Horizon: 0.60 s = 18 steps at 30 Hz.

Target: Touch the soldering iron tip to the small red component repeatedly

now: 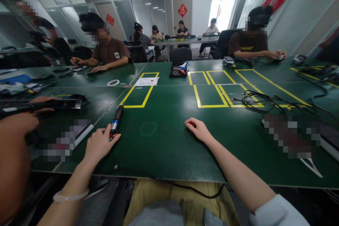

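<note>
My left hand (100, 144) is at the left of the green table (164, 155), its fingers against the lower end of a dark cylindrical tool (116, 122) with a blue and silver band. The tool lies on the tabletop and points away from me. My right hand (198, 129) rests on the table right of the middle, fingers curled together; what they hold, if anything, is hidden. A black cable (169, 182) runs along the front edge near my lap.
Yellow tape outlines (144, 96) mark the table, one with a white paper (147, 81). A black tray (178, 70) of tools stands at the far side. Tangled black cables (254, 100) lie right. Another person's arm (14, 148) reaches in at left. People sit opposite.
</note>
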Tool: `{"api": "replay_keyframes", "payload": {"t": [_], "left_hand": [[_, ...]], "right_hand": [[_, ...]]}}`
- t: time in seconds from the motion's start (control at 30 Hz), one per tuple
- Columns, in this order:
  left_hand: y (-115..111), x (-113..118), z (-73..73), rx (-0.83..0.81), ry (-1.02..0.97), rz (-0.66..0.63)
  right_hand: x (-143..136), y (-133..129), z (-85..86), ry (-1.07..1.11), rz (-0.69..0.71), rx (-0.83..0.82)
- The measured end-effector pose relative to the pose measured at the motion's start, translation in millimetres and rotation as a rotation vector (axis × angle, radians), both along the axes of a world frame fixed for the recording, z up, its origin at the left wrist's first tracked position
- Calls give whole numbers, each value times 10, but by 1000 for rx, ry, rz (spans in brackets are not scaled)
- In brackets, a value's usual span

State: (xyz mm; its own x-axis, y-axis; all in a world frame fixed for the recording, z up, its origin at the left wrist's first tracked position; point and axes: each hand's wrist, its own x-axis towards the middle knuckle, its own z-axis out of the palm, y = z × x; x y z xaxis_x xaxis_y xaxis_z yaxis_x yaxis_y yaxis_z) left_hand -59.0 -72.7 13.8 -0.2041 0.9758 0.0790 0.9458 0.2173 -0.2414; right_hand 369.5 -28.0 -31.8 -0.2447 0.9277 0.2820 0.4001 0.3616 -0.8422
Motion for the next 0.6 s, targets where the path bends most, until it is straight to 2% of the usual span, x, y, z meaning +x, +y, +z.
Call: {"api": "replay_keyframes", "payload": {"t": [0.1,0.2,0.43,0.6], "left_hand": [[-101,-256,55,-23,15,131],[-184,-378,98,-26,46,184],[-360,-198,104,128,124,155],[-298,-121,211,161,78,187]], "right_hand": [[-4,-6,22,-13,-2,3],[-1,-2,26,-22,-1,5],[20,25,-7,-30,6,9],[14,33,-14,-31,3,-7]]}}
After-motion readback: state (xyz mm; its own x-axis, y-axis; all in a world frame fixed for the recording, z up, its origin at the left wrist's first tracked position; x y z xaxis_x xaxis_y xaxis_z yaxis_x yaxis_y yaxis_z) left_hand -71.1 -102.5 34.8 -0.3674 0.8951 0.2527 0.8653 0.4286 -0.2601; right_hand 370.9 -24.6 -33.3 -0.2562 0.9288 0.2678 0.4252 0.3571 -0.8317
